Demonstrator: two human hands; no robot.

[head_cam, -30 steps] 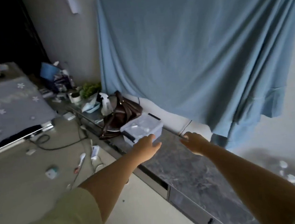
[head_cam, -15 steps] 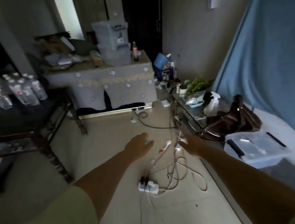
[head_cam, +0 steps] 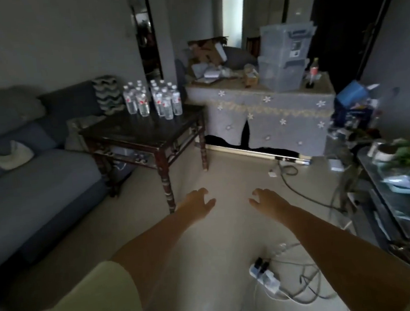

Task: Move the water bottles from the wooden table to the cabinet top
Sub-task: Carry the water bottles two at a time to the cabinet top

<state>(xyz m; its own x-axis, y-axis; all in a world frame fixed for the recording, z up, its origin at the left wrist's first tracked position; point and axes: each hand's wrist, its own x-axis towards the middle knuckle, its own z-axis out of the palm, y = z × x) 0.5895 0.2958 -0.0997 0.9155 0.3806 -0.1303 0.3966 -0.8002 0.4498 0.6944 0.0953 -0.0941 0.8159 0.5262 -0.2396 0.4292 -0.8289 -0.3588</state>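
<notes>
Several clear water bottles with white caps and red labels stand in a cluster at the far edge of the dark wooden table. My left hand and my right hand are stretched out over the floor, well short of the table. Both hold nothing, and their fingers are loosely curled. The cabinet with its dark top runs along the right edge of the view, cluttered at this end.
A blue sofa stands left of the table. A cloth-covered table with plastic bins is behind. A power strip and tangled cables lie on the floor at lower right.
The view has swung left from the cabinet and blue curtain to the room. The wooden table and bottles now sit ahead. Both hands stay empty.
</notes>
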